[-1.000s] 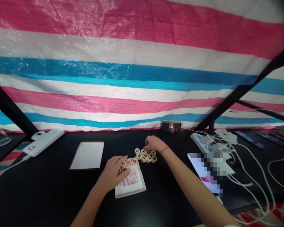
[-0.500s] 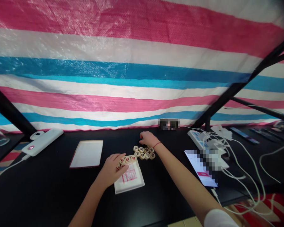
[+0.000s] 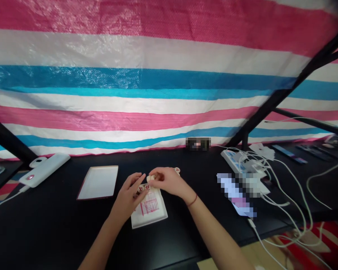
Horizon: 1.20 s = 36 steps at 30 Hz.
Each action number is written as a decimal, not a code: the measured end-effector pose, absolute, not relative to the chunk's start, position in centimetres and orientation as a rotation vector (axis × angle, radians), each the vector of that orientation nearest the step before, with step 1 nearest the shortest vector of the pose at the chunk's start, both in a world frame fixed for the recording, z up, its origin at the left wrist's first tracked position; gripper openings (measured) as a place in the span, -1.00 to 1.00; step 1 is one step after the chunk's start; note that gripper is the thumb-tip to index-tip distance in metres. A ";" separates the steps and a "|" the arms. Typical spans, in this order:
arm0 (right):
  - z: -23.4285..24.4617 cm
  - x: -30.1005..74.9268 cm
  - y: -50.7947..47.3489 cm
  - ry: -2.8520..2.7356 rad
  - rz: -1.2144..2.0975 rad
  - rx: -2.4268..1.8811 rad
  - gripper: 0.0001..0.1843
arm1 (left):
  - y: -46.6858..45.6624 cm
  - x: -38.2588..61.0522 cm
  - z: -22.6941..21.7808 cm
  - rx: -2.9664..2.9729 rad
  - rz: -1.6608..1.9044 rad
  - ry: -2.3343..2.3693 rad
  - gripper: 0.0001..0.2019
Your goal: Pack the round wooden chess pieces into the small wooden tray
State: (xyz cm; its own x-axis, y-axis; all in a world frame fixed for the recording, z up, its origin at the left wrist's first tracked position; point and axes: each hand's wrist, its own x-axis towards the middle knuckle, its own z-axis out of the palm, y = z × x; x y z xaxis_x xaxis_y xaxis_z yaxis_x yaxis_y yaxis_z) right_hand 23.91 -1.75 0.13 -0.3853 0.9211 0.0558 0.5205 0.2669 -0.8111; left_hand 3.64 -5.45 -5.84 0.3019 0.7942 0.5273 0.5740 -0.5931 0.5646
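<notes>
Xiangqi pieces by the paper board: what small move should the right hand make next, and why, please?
Probably the right hand should set the xiangqi piece at its fingertips down on the paper board. The piece is just above the board's red grid, next to the pieces by the left hand, and another piece lies beyond.

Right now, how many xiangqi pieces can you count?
4 visible: two xiangqi pieces by the left hand on the paper grid, one at the right hand's fingertips, one beyond that hand. More may be hidden under the hands.
</notes>
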 end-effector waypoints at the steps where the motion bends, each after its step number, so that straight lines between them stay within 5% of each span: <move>1: -0.2 23.6 -2.5 -1.923 1.130 -1.205 -0.73 | -5.5 4.0 -5.5 2.315 1.185 1.216 -0.59; 6: -2.1 23.0 -3.3 -1.589 1.511 -1.019 -0.70 | -5.6 4.8 -4.8 2.323 1.141 1.190 -0.68; 12: -3.7 24.8 -2.2 -1.140 1.526 -0.948 -0.60 | -5.2 4.1 -4.6 2.210 1.233 1.334 -0.87; 17: -4.1 26.0 -2.2 -1.015 1.523 -0.958 -0.56 | -6.0 5.0 -3.9 2.377 0.866 1.260 -0.95; 27: -4.9 25.0 -3.3 -1.227 1.555 -0.891 -0.68 | -6.8 5.4 -5.1 2.633 0.553 1.354 -0.80; 31: -5.4 24.9 -4.1 -1.302 1.396 -0.890 -0.75 | -6.8 5.3 -5.4 2.554 0.574 1.459 -0.55; 36: -5.2 24.9 -6.1 -1.550 0.830 -1.001 -0.82 | -6.7 5.3 -5.4 2.509 0.565 1.462 -0.60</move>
